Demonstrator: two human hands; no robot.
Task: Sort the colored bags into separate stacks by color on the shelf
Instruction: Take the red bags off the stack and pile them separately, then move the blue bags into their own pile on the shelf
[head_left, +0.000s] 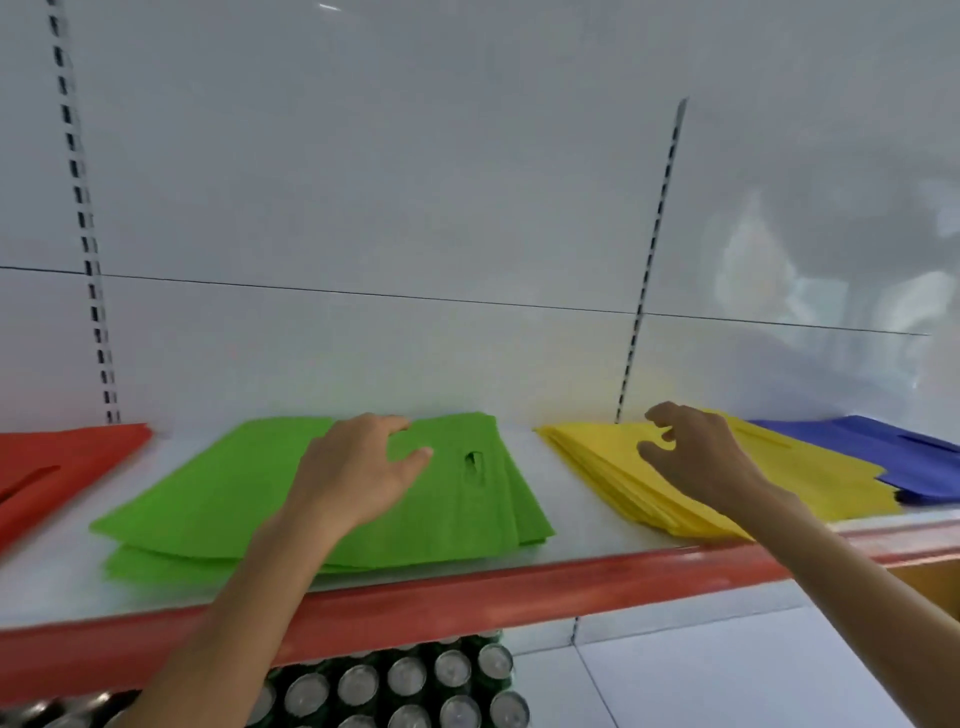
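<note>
**Forearms reach over the shelf edge; one hand to each middle stack**

Left hand (358, 467) lies spread and relaxed over the green bag stack (208, 499), holding nothing; whether it touches is uncertain. Right hand (691, 457) hangs loosely curled above the yellow bag stack (597, 462), empty. The green stack's long axis runs across the shelf (519, 587), with its handle slot (474, 467) at the right end, just beyond the left hand's fingertips. Red bag stack (62, 467) far left, blue bag stack (883, 452) far right.

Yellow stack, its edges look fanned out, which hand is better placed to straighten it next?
Right, probably. The right hand hovers directly over the yellow stack, fingers loosely curled and holding nothing. The left hand is over the green stack, across a gap of bare shelf.
</note>
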